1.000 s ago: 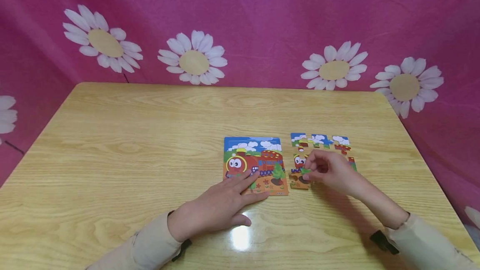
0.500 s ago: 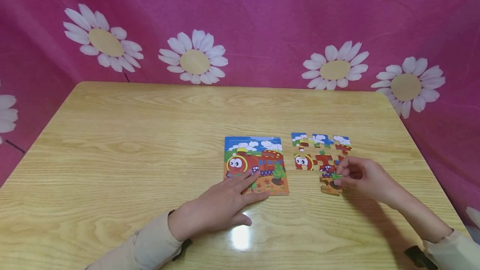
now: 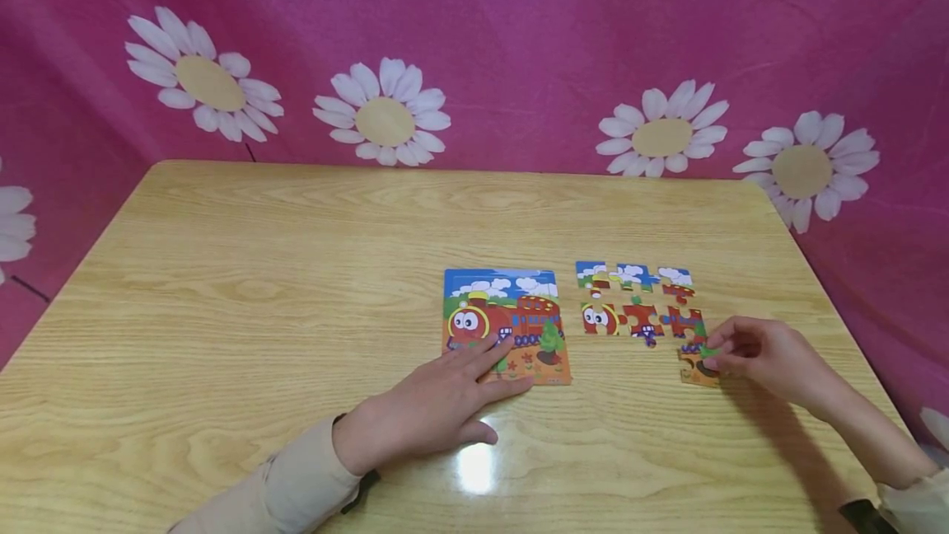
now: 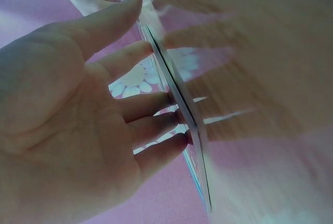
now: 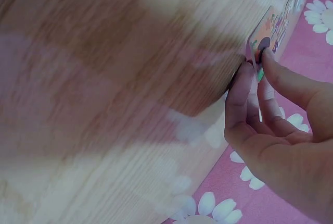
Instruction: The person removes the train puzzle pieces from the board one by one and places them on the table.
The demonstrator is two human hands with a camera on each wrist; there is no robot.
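My left hand (image 3: 437,406) rests with spread, straight fingers on the lower edge of a square train picture board (image 3: 537,283). In the left wrist view the fingertips (image 4: 179,140) press on the board's edge, with the thumb apart from it. My right hand (image 3: 774,357) pinches an orange and green jigsaw piece (image 3: 693,367) between thumb and fingers, below the right-hand column of pieces. In the right wrist view that jigsaw piece (image 5: 264,34) is tilted up from the table. Other jigsaw pieces (image 3: 599,320) with train and cloud parts lie in two rows right of the board.
The wood-grain table (image 3: 259,287) spreads widely left of and behind the board. Behind it hangs a pink cloth (image 3: 519,39) printed with white daisies. A bright light reflection (image 3: 476,468) shows on the tabletop near the left hand.
My right hand has moved rightward with the pinched jigsaw piece, from beside the board, past the middle column, to below the right-hand column. The left hand has stayed on the board.
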